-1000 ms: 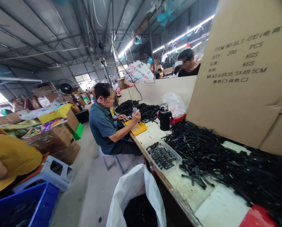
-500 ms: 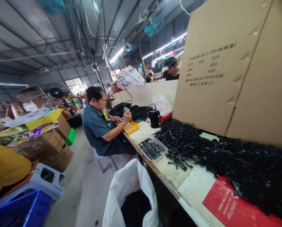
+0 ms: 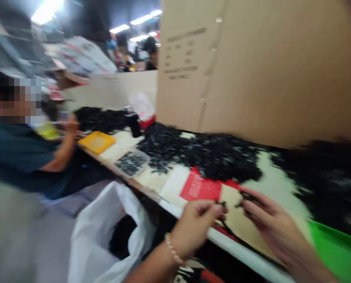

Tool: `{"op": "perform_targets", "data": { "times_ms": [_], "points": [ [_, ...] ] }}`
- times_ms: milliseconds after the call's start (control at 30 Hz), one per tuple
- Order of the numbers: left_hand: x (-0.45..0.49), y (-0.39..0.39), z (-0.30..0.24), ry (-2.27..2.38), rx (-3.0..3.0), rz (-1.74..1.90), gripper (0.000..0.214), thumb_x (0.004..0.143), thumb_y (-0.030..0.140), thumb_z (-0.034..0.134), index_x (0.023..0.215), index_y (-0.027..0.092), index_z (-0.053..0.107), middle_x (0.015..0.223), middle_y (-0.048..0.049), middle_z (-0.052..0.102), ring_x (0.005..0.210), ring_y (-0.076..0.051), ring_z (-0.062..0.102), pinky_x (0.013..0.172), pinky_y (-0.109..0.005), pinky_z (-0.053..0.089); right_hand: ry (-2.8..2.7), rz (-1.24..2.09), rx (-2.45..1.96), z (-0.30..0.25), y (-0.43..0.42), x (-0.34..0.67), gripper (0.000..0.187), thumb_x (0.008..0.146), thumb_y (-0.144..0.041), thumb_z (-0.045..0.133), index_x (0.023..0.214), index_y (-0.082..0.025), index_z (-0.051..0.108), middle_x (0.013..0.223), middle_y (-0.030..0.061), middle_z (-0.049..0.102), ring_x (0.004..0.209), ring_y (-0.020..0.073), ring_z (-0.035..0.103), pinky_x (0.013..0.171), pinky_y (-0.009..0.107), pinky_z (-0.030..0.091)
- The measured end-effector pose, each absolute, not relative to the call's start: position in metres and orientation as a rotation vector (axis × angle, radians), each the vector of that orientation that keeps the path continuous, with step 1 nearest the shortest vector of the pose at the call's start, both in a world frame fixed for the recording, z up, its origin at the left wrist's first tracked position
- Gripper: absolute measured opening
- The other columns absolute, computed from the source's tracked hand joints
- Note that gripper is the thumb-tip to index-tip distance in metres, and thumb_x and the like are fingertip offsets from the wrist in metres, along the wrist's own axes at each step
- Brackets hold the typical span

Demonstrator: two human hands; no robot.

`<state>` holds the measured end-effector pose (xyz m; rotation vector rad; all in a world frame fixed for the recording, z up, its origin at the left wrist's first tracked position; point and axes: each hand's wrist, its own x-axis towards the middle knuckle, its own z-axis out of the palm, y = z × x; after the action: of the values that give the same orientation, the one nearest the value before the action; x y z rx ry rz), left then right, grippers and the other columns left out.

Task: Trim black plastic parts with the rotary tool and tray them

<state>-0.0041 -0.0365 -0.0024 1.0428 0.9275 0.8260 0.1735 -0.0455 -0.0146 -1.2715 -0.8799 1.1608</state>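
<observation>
My left hand, with a beaded bracelet on its wrist, pinches a small black plastic piece between its fingertips. My right hand holds another small black piece, a short gap from the first. The picture is blurred, so their exact shape is hard to tell. Both hands are above the table's front edge, over a tan sheet. Behind them lies a large heap of black plastic parts, next to a red printed sheet.
A co-worker sits at the left, working at the table. A clear tray of black parts and a yellow tray stand there. A white sack hangs below the edge. A large cardboard carton rises behind the heap.
The view has swung right and down, and everything has shifted left and up. My hands have come into view at the bottom, each holding a small black piece. A green surface now shows at lower right.
</observation>
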Motion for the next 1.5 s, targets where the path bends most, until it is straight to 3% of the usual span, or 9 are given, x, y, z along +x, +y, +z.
{"op": "perform_targets", "data": {
  "times_ms": [133, 367, 867, 1000, 1267, 1500],
  "points": [
    [-0.012, -0.028, 0.004, 0.862, 1.064, 0.613, 0.035, 0.08, 0.047, 0.063, 0.089, 0.015, 0.074, 0.085, -0.0074, 0.071, 0.066, -0.012, 0.057, 0.06, -0.02, 0.044, -0.886, 1.313, -1.111, -0.013, -0.041, 0.171, 0.042, 0.064, -0.034, 0.083, 0.101, -0.02, 0.069, 0.084, 0.0037, 0.066, 0.072, 0.0139, 0.059, 0.066, 0.024, 0.049],
    [-0.008, -0.027, 0.01, 0.816, 1.02, 0.468, 0.032, 0.075, 0.046, 0.069, 0.083, 0.015, 0.075, 0.074, -0.0052, 0.07, 0.056, -0.008, 0.052, 0.056, -0.017, 0.042, -0.959, 1.398, -0.963, -0.007, -0.038, 0.163, 0.034, 0.074, -0.028, 0.078, 0.104, -0.018, 0.066, 0.079, 0.0008, 0.065, 0.066, 0.0105, 0.059, 0.064, 0.022, 0.047],
    [-0.006, -0.022, 0.008, 0.856, 0.952, 0.44, 0.036, 0.073, 0.044, 0.071, 0.093, 0.014, 0.073, 0.078, -0.0078, 0.071, 0.051, -0.009, 0.052, 0.046, -0.017, 0.042, -0.916, 1.549, -0.894, -0.01, -0.036, 0.169, 0.03, 0.076, -0.024, 0.076, 0.104, -0.017, 0.065, 0.079, 0.0002, 0.064, 0.069, 0.0103, 0.061, 0.065, 0.02, 0.047],
    [-0.005, -0.021, 0.006, 0.863, 0.986, 0.44, 0.035, 0.073, 0.046, 0.07, 0.083, 0.012, 0.073, 0.077, -0.0095, 0.069, 0.059, -0.013, 0.055, 0.042, -0.016, 0.041, -0.906, 1.562, -0.894, -0.011, -0.036, 0.171, 0.029, 0.076, -0.023, 0.077, 0.102, -0.017, 0.066, 0.08, -0.0001, 0.064, 0.071, 0.0092, 0.061, 0.064, 0.018, 0.046],
    [0.0, -0.022, 0.0, 0.926, 1.047, 0.472, 0.035, 0.073, 0.044, 0.069, 0.088, 0.013, 0.073, 0.077, -0.0078, 0.07, 0.057, -0.011, 0.054, 0.045, -0.016, 0.043, -0.938, 1.494, -0.993, -0.013, -0.035, 0.174, 0.033, 0.069, -0.024, 0.082, 0.098, -0.017, 0.067, 0.084, 0.0003, 0.064, 0.075, 0.0107, 0.061, 0.072, 0.021, 0.048],
    [0.005, -0.022, 0.002, 0.958, 1.053, 0.463, 0.035, 0.071, 0.046, 0.07, 0.084, 0.014, 0.073, 0.075, -0.0073, 0.069, 0.062, -0.014, 0.058, 0.047, -0.018, 0.046, -0.85, 1.435, -0.999, -0.024, -0.034, 0.168, 0.035, 0.065, -0.025, 0.084, 0.095, -0.018, 0.066, 0.074, -0.0023, 0.06, 0.067, 0.0094, 0.057, 0.064, 0.02, 0.046]
  ]
}}
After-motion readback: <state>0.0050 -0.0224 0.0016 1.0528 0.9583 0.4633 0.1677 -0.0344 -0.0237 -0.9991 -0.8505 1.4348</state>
